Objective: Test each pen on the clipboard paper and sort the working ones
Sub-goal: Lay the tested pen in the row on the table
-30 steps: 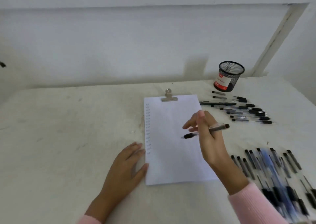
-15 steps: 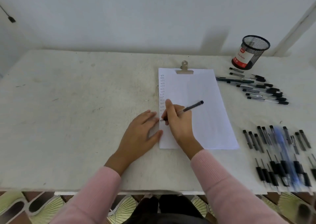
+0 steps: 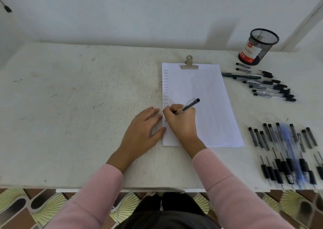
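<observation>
A white sheet of paper lies under a metal clip in the middle of the table. A column of small written marks runs down its left margin. My right hand grips a clear pen with a black cap end, its tip down at the left margin below the marks. My left hand lies flat, fingers apart, on the table against the paper's left edge. A group of pens lies right of the paper's top. A bigger batch of pens lies at the near right.
A black mesh pen cup with a red and white label stands at the back right by the wall. The table's front edge runs below my forearms, patterned floor tiles beneath. A white wall closes the back.
My right hand came down from above the paper to its left margin and now presses the pen tip there. The camera tilted downward. My left hand stays beside the sheet.
</observation>
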